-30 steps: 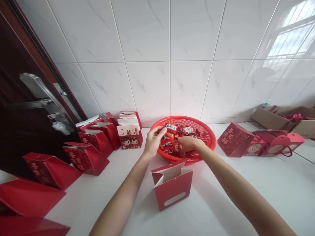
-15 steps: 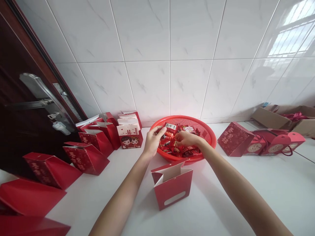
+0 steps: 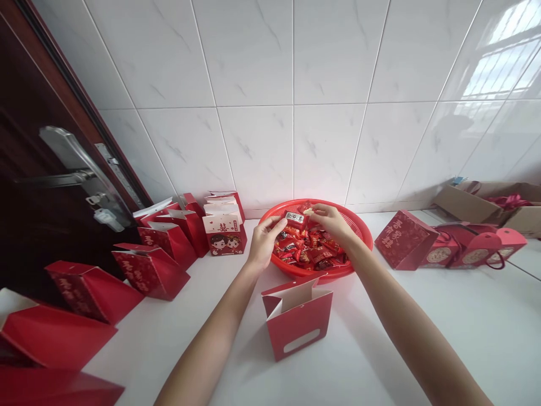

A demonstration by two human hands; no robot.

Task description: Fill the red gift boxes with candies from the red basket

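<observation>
In the head view, a red plastic basket [image 3: 367, 242] of wrapped sweets [image 3: 318, 252] stands against the wall. Over its left side, my left hand [image 3: 265, 239] pinches a red packet [image 3: 295, 218] with a white label and dark characters. My right hand [image 3: 332, 221] is closed on a small wrapped sweet [image 3: 308, 211], red and pale, beside that packet and above the back of the basket. On the near side of the basket an upright red paper box [image 3: 299, 324] stands with its top open, between my forearms.
Several red paper boxes [image 3: 152, 270] line the left side, and a box with two cartoon faces [image 3: 225, 234] stands near the wall. At right are red gift boxes [image 3: 406, 239] and a cardboard carton [image 3: 477, 200]. A dark door with a metal handle [image 3: 71, 177] borders the left.
My right hand has risen from among the sweets towards the back of the basket, now with a sweet in its fingers. The left hand keeps its packet in nearly the same place.
</observation>
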